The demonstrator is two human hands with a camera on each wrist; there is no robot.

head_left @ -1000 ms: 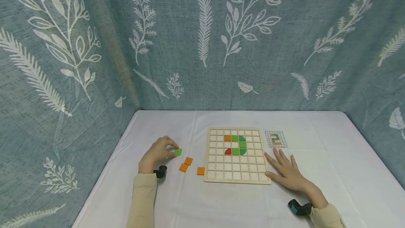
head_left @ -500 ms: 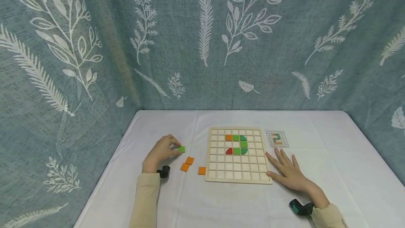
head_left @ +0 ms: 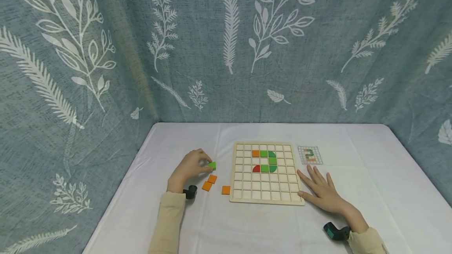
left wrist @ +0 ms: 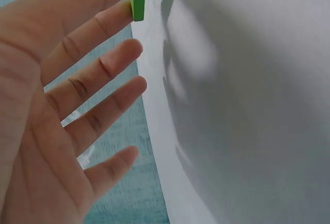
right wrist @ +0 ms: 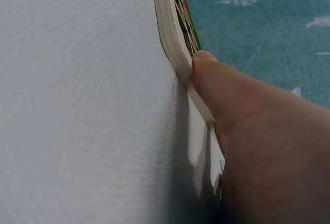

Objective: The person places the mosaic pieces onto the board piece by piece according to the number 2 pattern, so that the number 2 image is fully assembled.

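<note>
Between thumb and index finger, my left hand (head_left: pixel 192 166) pinches a green square tile (head_left: pixel 212 166), left of the wooden grid board (head_left: pixel 247 195). The left wrist view shows the tile (left wrist: pixel 138 1) edge-on at the fingertips, above the white cloth, with the other fingers spread. My right hand (head_left: pixel 323 195) lies flat with fingers spread, its thumb and index finger at the board's right edge. In the right wrist view the thumb (right wrist: pixel 221 77) touches the board's side (right wrist: pixel 178 54). On the board, an orange square, several green pieces and a red rounded piece (head_left: pixel 256 169) form a curved shape.
Two orange tiles (head_left: pixel 209 182) lie touching each other below the left hand. Another orange tile (head_left: pixel 226 190) sits against the board's left edge. A small pattern card (head_left: pixel 310 155) lies right of the board. A patterned curtain (head_left: pixel 226 50) hangs behind the white table (head_left: pixel 268 230).
My left hand has moved right toward the board, carrying the green tile past the orange ones. My right hand stays at the board's edge. The head view has shifted slightly.
</note>
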